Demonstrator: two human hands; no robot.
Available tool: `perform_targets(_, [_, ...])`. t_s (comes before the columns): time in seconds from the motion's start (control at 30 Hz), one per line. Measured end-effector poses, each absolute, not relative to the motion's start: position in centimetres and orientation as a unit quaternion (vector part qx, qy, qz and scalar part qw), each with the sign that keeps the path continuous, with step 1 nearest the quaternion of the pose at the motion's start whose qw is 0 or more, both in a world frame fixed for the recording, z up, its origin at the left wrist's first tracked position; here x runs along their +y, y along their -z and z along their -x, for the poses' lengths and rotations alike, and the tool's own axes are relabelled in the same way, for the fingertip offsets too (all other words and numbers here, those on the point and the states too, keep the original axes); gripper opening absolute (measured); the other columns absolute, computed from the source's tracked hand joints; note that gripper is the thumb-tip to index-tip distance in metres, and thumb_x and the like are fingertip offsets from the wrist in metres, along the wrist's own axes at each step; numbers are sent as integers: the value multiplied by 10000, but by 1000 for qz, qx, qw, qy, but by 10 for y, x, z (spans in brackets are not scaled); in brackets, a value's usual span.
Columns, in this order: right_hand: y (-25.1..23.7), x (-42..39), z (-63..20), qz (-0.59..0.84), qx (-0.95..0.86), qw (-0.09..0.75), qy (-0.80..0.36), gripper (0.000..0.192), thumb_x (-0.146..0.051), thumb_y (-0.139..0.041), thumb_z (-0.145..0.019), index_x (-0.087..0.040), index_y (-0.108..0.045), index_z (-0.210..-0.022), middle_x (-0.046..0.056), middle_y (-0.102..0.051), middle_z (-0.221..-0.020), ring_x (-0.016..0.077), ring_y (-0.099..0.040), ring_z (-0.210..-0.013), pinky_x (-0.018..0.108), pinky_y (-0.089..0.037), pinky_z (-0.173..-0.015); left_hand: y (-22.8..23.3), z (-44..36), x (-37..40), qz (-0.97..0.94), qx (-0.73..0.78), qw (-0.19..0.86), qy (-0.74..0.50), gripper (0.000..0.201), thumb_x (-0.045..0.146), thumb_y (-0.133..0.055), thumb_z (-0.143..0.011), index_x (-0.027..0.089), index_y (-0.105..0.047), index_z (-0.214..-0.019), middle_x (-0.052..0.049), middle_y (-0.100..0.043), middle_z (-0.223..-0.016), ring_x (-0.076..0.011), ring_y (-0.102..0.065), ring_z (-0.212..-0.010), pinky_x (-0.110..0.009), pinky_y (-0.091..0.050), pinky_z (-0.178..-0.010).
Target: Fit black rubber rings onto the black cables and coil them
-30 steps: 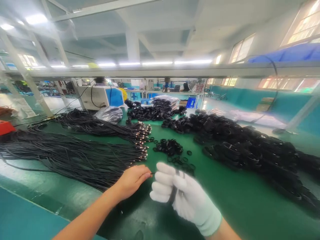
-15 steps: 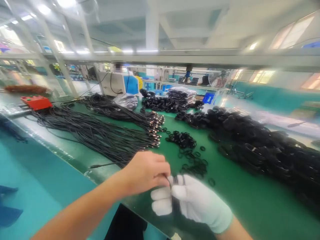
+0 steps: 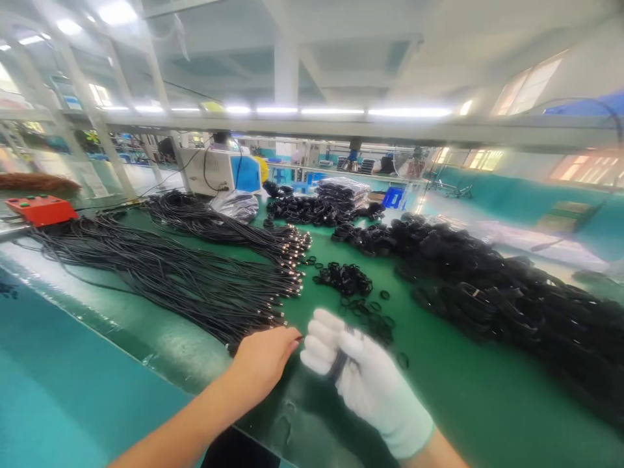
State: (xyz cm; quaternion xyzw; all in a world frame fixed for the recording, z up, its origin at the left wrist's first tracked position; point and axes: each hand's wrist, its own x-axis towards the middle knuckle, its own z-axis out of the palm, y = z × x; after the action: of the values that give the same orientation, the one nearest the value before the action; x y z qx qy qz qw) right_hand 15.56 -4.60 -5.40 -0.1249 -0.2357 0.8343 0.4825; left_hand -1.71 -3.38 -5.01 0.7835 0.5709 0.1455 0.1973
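Observation:
My bare left hand [image 3: 263, 361] is over the near part of the bench, its thumb and forefinger pinched together. A small dark tip shows at those fingertips; I cannot make out what it is. Just to the right, my right hand [image 3: 363, 383] wears a white glove, its fingers curled round a dark, blurred bundle [image 3: 340, 364] that looks like coiled black cable. The two hands are close but apart. Beyond my left hand lies a spread of long black cables [image 3: 195, 279] with shiny metal ends. Small black rings [image 3: 346, 279] are heaped past the glove.
A long pile of coiled black cables [image 3: 487, 279] covers the right side of the green bench [image 3: 468, 390]. Further back are more coils [image 3: 312, 211], a clear plastic bag [image 3: 236, 207] and a white and blue machine [image 3: 219, 172]. A red box [image 3: 41, 209] sits at left.
My left hand has drawn away from the glove, down and to the left. The gloved fingers have closed further round the dark bundle. The camera view has shifted slightly.

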Motion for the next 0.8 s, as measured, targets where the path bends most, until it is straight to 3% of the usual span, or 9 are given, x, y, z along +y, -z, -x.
perform_targets(0.13, [56,-35,-169,186,-229,537,-790,390,-253,-689,-759,-151,-567,-1115,102,-606,-1117,230,-592,-970,469,-400,-953,52,1,-55,-795,601,67,-44,248,207,-376,-898,224,-623,-884,-33,-675,-812,-226,-628,-727,-277,-352,-576])
perform_targets(0.27, [62,-32,-171,204,-250,545,-774,388,-249,-657,-793,-130,-558,-1149,139,-594,-1189,270,-590,-1047,506,-368,-998,57,-13,-70,-836,545,16,-62,227,157,-403,-876,205,-600,-774,-18,-644,-725,-202,-590,-641,-290,-318,-562])
perform_targets(0.4, [64,-36,-165,240,-285,530,-761,350,-241,-679,-777,-143,-591,-1101,120,-640,-1097,244,-613,-974,473,-403,-948,58,-10,-67,-875,461,-43,-140,204,122,-466,-834,189,-536,-654,2,-585,-624,-168,-513,-558,-299,-276,-549])
perform_targets(0.53, [66,-41,-157,232,-349,450,-788,190,-218,-669,-781,-130,-645,-948,91,-661,-938,206,-592,-900,386,-439,-863,34,8,-43,-928,308,-123,-168,164,214,-535,-846,186,-524,-684,5,-576,-653,-166,-476,-616,-306,-295,-603])
perform_targets(0.63, [69,-46,-152,162,-348,377,-843,194,-242,-619,-821,-100,-641,-952,118,-624,-946,204,-571,-868,389,-438,-816,10,20,-23,-959,228,-89,-145,216,346,-598,-824,185,-532,-695,19,-590,-678,-153,-476,-657,-296,-333,-656])
perform_targets(0.73, [72,-51,-147,135,-323,338,-874,328,-254,-648,-795,-75,-601,-1066,126,-577,-969,181,-549,-823,378,-431,-785,4,25,-8,-969,203,-30,-139,168,311,-637,-796,193,-555,-708,42,-607,-690,-128,-495,-668,-282,-366,-745])
perform_targets(0.8, [73,-53,-145,132,-309,324,-884,357,-242,-688,-758,-67,-595,-1055,90,-565,-881,149,-533,-759,345,-432,-754,8,24,-3,-972,187,4,-141,118,287,-642,-794,201,-585,-735,47,-625,-706,-117,-526,-692,-287,-363,-845])
